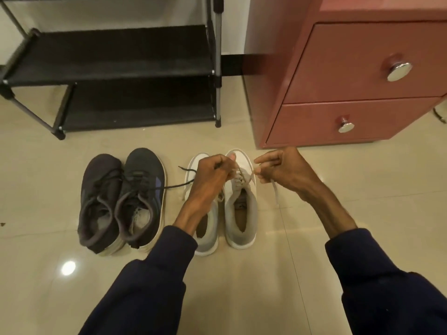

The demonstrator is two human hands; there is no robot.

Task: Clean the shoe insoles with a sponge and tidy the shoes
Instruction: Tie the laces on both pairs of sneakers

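Note:
Two pairs of shoes stand side by side on the tiled floor, toes pointing away from me. The dark pair (121,201) is on the left, with a loose black lace (183,183) trailing to the right. The white pair (239,209) is in the middle. My left hand (212,172) pinches one end of the right white shoe's lace above its tongue. My right hand (278,169) pinches the other end of the white lace (274,189), which hangs down beside the shoe. The left white shoe is partly hidden under my left forearm. No sponge is visible.
A black shoe rack (116,68) with bare shelves stands at the back left. A reddish-brown drawer cabinet (350,76) with two chrome knobs stands at the back right, close behind the white shoes. Glossy beige tiles (338,189) cover the floor.

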